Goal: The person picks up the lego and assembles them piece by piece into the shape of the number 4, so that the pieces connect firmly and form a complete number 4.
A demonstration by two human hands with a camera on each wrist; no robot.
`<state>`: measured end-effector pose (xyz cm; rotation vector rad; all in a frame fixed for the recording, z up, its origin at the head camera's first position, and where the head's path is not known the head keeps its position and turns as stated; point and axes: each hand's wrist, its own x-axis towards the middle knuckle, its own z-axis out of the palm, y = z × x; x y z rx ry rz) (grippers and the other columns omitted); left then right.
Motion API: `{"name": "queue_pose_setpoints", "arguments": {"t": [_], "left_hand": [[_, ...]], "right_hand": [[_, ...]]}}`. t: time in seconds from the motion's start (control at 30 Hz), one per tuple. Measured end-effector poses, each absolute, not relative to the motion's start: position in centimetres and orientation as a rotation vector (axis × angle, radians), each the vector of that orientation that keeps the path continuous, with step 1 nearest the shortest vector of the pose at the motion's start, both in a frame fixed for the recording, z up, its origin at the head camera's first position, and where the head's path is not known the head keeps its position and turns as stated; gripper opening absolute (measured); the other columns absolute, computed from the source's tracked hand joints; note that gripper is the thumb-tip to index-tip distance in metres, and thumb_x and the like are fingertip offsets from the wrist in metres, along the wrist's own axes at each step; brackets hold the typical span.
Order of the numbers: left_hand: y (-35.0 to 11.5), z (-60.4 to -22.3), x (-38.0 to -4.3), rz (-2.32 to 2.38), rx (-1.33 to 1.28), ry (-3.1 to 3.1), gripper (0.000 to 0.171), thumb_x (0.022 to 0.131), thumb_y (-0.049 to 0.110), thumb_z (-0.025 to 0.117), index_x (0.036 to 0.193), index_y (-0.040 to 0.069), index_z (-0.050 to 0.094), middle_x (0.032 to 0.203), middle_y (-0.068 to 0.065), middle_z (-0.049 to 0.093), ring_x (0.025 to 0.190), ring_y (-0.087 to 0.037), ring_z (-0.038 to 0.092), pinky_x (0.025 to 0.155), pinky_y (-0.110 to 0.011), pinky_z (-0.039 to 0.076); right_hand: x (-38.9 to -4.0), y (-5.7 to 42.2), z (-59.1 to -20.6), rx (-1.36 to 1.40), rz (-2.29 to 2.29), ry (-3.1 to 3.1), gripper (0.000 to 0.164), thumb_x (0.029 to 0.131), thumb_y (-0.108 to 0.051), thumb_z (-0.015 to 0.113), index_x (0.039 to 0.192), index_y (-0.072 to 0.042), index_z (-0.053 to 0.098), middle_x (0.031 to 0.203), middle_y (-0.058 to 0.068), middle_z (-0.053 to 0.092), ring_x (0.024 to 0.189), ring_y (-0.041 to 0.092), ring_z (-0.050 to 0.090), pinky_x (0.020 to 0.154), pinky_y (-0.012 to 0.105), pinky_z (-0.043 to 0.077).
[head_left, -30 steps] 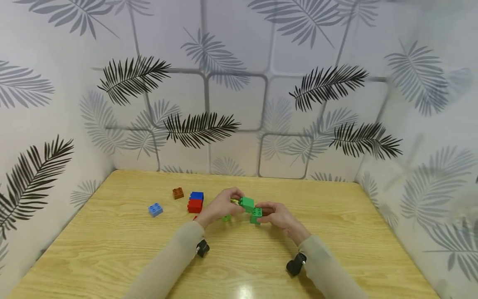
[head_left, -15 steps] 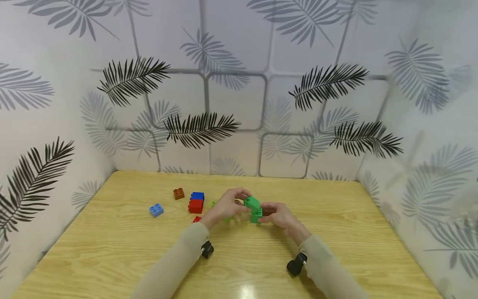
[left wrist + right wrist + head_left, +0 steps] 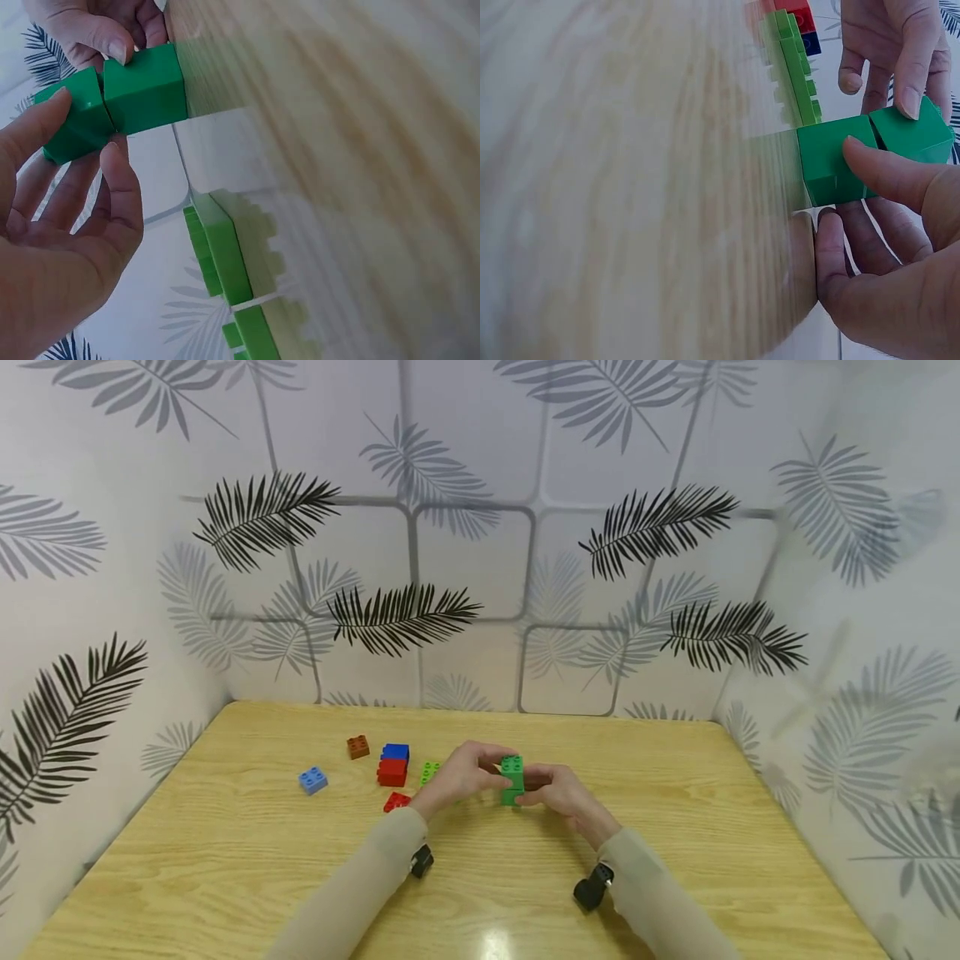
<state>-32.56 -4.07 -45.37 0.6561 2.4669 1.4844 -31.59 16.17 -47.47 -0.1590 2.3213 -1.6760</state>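
With thumb and fingers, the right hand (image 3: 564, 795) pinches the lower green block (image 3: 510, 797) on the table (image 3: 660, 802), and the left hand (image 3: 459, 777) pinches the upper green block (image 3: 512, 768) directly above it.

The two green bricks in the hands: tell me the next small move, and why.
I would probably have the left hand press the upper green brick straight down. Its fingers already pinch that brick, the right hand steadies the lower green brick beneath it, and both wrist views show a thin gap between the two, so they seem not fully joined.
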Motion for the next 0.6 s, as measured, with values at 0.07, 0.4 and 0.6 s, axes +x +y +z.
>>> {"name": "queue_pose_setpoints", "arguments": {"t": [0.07,0.4,0.6], "left_hand": [[-4.0,-45.3,-32.5,1.442,0.658,2.511,0.044,0.087,0.017,0.075,0.13,0.021,0.066,0.12,0.003,0.068,0.101,-0.017,0.064,0.087,-0.035,0.055],[-4.1,-44.7,-32.0,1.247,0.736,2.621,0.044,0.089,0.02,0.073,0.132,0.019,0.064,0.112,0.005,0.069,0.096,-0.013,0.062,0.084,-0.033,0.053],[-3.8,-44.1,-31.7,1.161,0.811,2.647,0.043,0.09,0.019,0.072,0.133,0.017,0.063,0.114,0.003,0.07,0.091,-0.01,0.062,0.079,-0.028,0.053]], "right_hand": [[-31.6,16.1,-47.6,-0.152,-1.674,2.326,0.044,0.081,0.001,0.076,0.123,-0.006,0.068,0.117,0.008,0.071,0.111,0.023,0.064,0.11,0.055,0.037],[-31.5,15.9,-47.8,-0.13,-1.666,2.329,0.042,0.081,0.001,0.076,0.121,-0.006,0.068,0.114,0.006,0.071,0.11,0.023,0.064,0.111,0.056,0.035],[-31.5,16.0,-47.4,-0.115,-1.652,2.331,0.042,0.08,0.001,0.076,0.12,-0.005,0.069,0.113,0.007,0.072,0.114,0.026,0.062,0.112,0.059,0.031]]}}
